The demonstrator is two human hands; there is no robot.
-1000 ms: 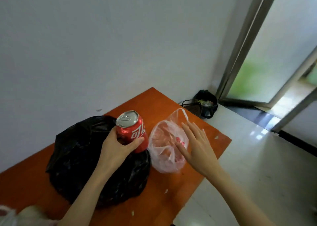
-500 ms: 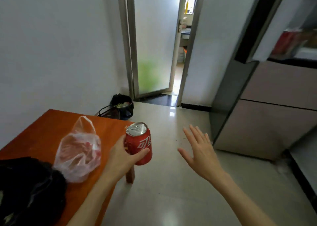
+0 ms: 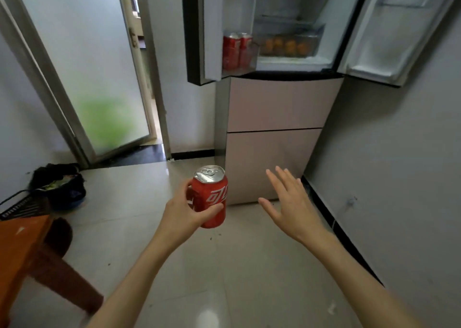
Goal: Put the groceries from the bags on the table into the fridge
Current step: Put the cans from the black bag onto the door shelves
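Note:
My left hand (image 3: 183, 209) grips a red soda can (image 3: 212, 198) upright in front of me, above the floor. My right hand (image 3: 290, 204) hovers beside it with fingers spread and holds nothing. Ahead stands the fridge (image 3: 274, 138) with both upper doors swung open. Two red cans (image 3: 235, 49) stand in the left door's shelf, and orange fruit (image 3: 284, 46) lies in a clear drawer inside. The orange table (image 3: 20, 248) shows only its corner at the lower left; the bags are out of view.
A black bin with scraps (image 3: 59, 185) and a black rack (image 3: 22, 206) sit on the floor by the left wall. A frosted glass door (image 3: 82, 73) stands open beside a doorway. A grey wall (image 3: 399, 178) runs along the right. Light floor tiles (image 3: 224, 265) lie between me and the fridge.
The view has swung right from the table and bags to the open fridge. My left hand carried the can along; my right hand left the pink bag and stays open.

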